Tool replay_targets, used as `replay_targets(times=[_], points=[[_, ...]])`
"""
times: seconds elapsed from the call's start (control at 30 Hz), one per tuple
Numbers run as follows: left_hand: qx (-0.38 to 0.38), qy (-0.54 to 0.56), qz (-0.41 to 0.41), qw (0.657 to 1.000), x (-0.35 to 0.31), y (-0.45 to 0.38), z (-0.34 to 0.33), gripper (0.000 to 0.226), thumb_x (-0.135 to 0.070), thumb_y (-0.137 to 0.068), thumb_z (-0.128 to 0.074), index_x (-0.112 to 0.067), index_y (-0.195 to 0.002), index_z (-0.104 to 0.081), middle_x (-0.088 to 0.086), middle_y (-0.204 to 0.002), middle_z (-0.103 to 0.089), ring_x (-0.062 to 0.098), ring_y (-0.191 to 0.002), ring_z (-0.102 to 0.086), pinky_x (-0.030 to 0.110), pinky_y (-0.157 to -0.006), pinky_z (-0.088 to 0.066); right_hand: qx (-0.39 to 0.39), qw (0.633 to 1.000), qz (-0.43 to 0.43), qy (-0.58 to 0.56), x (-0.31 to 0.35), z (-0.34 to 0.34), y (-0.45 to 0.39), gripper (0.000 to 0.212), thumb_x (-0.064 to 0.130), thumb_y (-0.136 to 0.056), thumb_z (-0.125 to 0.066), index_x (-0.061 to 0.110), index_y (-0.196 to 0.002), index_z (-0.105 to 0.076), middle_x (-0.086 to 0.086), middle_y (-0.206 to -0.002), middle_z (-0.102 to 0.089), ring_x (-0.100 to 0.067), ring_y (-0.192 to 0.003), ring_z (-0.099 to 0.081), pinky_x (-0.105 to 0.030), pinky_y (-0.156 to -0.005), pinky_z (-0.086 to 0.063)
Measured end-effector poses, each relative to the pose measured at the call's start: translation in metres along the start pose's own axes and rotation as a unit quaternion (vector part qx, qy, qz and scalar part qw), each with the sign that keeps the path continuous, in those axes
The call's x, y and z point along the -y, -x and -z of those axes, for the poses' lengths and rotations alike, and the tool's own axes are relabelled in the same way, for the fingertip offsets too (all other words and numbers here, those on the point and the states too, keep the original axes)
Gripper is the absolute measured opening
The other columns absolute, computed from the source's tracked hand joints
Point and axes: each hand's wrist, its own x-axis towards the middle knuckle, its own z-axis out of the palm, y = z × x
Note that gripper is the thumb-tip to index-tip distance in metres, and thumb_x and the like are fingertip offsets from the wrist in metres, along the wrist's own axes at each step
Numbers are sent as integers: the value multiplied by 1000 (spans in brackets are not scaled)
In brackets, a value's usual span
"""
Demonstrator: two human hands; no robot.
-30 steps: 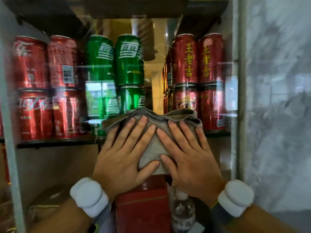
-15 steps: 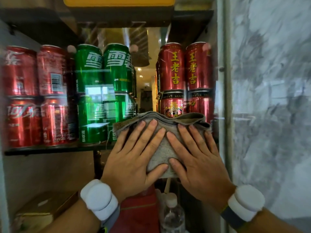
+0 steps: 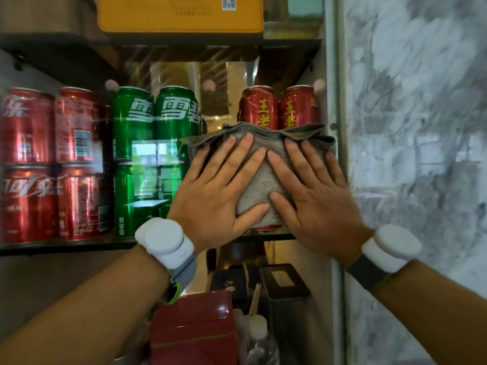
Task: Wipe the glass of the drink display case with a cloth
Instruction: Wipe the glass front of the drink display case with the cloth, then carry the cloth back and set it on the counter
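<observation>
A folded grey cloth [image 3: 259,180] lies flat against the display case glass [image 3: 168,72], near the case's right frame [image 3: 334,75]. My left hand [image 3: 210,198] presses the cloth's left half with fingers spread and pointing up. My right hand [image 3: 313,204] presses its right half the same way, thumbs nearly meeting at the cloth's lower middle. The cloth's bunched upper edge covers the lower part of two red herbal tea cans [image 3: 279,109] behind the glass. Both wrists wear white bands.
Behind the glass stand stacked green cans [image 3: 155,122] and red cola cans [image 3: 52,164] on a dark shelf. A yellow box [image 3: 181,14] sits on the shelf above. Below are a red box [image 3: 192,330], a dark box [image 3: 284,283] and a plastic bottle [image 3: 259,338]. A marble wall [image 3: 421,154] borders the right.
Both hands have slid the cloth upward and a little to the right on the glass, from the lower can row to the upper one. The view has tilted up, showing the yellow box.
</observation>
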Motion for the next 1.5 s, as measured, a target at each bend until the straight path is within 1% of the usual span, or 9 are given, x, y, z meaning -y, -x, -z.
replay_targets(times=[0.23, 0.47, 0.63, 0.87, 0.97, 1.03, 1.23, 1.4, 1.5], points=[[-9, 40, -51, 998, -4, 21, -2, 71, -69, -84, -47, -20, -135, -49, 14, -156, -26, 33, -146, -17, 59, -114, -20, 9, 1000, 15, -7, 2, 0, 12, 63, 56, -96, -25, 30, -152, -16, -1, -161, -11, -23, -149, -9, -50, -119, -7], [21, 64, -87, 994, -6, 64, -6, 67, -57, -87, -53, -24, -144, -39, 10, -156, -27, 31, -146, -18, 57, -114, -23, 104, 990, 98, -9, -5, 3, 45, 92, 75, -80, -40, 30, -153, -7, -5, -162, -2, -25, -149, 1, -54, -119, -4], [61, 142, -69, 986, -9, 74, 0, 55, -40, -89, -55, -26, -141, -43, 6, -156, -28, 28, -146, -18, 56, -114, -24, 141, 981, 128, -38, -10, 7, 61, 91, 50, -75, -52, 33, -153, -7, -2, -162, 1, -22, -149, 5, -51, -119, 0], [106, 321, 63, 939, -21, 65, 31, 37, -35, -90, -53, -28, -126, -54, -9, -146, -44, 8, -142, -27, 44, -114, -31, 70, 964, 51, -252, -16, 21, 75, 48, 26, -82, -46, 22, -130, -53, -1, -139, -53, -6, -131, -38, -30, -114, -29], [113, 430, 136, 885, -32, 63, 48, 24, -30, -92, -56, -29, -117, -59, -5, -105, -71, 13, -94, -65, 43, -78, -54, 49, 907, -52, -415, -12, 39, 77, 30, 18, -84, -59, 27, -113, -59, 18, -104, -61, 10, -100, -55, -8, -80, -48], [105, 491, 178, 846, -39, 63, 56, 16, -26, -92, -58, -28, -108, -62, -7, -77, -66, 11, -62, -58, 36, -57, -49, 23, 873, -101, -476, -12, 48, 78, 28, 4, -83, -67, 23, -102, -62, 14, -94, -63, 1, -92, -61, -10, -71, -50], [104, 593, 305, 738, -60, 70, 62, 13, -12, -91, -59, -20, -93, -69, -11, -76, -70, 3, -71, -63, 16, -60, -48, 26, 743, -229, -628, -1, 58, 88, 20, 2, -83, -68, 17, -96, -67, -2, -89, -70, -16, -84, -67, -28, -73, -58], [152, 708, 417, 550, -84, 90, 71, 28, -28, -77, -70, -15, -101, -71, 4, -89, -76, 20, -82, -71, 27, -67, -55, 69, 615, -348, -705, 7, 60, 110, 10, 16, -89, -62, 16, -95, -71, -1, -86, -76, -13, -79, -71, -23, -64, -57], [190, 713, 381, 557, -100, 107, 73, 57, -32, -55, -89, -20, -107, -68, 3, -106, -72, 20, -98, -68, 33, -79, -57, 96, 605, -382, -692, 2, 64, 127, 16, 30, -89, -60, 21, -89, -73, -2, -84, -75, -16, -80, -71, -28, -66, -57]])
